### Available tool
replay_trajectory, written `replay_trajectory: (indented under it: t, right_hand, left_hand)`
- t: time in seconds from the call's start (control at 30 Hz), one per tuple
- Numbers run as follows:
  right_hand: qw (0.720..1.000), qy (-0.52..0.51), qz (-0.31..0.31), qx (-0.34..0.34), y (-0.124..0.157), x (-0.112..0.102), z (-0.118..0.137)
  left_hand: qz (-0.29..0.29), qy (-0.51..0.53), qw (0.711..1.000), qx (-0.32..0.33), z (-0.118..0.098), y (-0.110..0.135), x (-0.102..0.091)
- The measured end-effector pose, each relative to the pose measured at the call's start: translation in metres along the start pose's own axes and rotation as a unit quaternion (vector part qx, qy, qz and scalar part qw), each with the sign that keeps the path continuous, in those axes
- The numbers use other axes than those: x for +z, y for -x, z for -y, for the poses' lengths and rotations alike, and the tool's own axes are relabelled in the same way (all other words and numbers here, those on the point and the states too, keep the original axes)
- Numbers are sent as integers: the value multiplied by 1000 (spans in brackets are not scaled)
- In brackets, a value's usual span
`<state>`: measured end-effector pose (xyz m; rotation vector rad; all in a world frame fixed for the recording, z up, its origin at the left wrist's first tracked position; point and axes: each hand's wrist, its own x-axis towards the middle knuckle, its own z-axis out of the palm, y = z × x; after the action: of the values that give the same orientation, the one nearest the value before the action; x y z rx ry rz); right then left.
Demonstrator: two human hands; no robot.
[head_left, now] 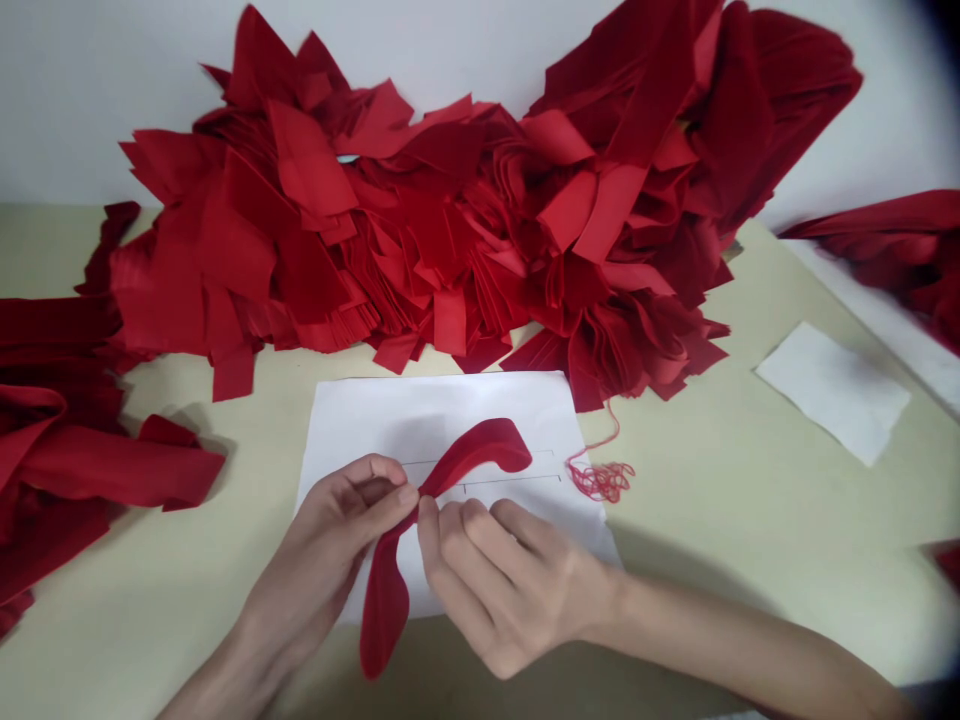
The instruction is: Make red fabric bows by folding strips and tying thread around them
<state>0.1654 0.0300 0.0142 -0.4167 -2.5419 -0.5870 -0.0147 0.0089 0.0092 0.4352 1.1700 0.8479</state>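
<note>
Curved red felt strip (480, 450) pinched between both hands

The left hand (330, 550) and right hand (510, 585) clench it with their fingers (457, 545) over a white paper sheet (450, 420); a heap of red felt pieces (420, 230) lies at twelve o'clock on the cream bench (675, 500).

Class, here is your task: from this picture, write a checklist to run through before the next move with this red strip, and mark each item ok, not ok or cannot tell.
1. Both hands on the strip: ok. The left hand and right hand meet at the narrow middle of the red fabric strip.
2. Strip wholly on the white paper sheet: not ok. Its lower end hangs past the near edge.
3. Strip along the drawn lines: not ok. It crosses them at a slant.
4. Tangle of red thread apart from the strip: ok.
5. Pile of cut red pieces off the paper: cannot tell at the far right corner.
</note>
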Motion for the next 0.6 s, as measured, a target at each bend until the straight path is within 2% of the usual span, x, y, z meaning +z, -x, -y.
replay_trajectory:
  t: [0.1,0.2,0.27,0.33,0.37,0.43,0.47,0.53,0.57,0.6]
  right_hand:
    - [1000,4,12,-24,1,1,-7]
    - [998,-12,8,-56,5,4,-14]
    - [996,-57,-13,-68,7,3,-18]
    - [992,-106,-56,-32,6,1,-22]
    - [988,-131,-76,5,5,-1,-25]
    - [973,-195,-69,104,2,-4,-30]
    - [958,-239,-35,157,0,-5,-33]
    - [906,-333,68,251,-3,-5,-37]
    - [874,-376,116,286,-4,-3,-39]
    - [843,-412,155,311,-4,-2,-40]
  left_hand:
    - [-4,47,999,-25,-1,-2,-2]
    - [-30,41,999,-14,-3,-5,-4]
    - [-42,-15,999,26,-4,-6,-5]
    - [-69,-123,983,115,-3,-5,-5]
    - [-89,-189,963,171,-2,-4,-5]
    - [-118,-325,896,280,3,-2,-5]
    - [-117,-384,857,324,6,-1,-4]
    - [-86,-469,790,385,12,-1,-4]
    - [-66,-493,770,399,15,-1,-4]
    - [-49,-507,763,397,16,-1,-4]
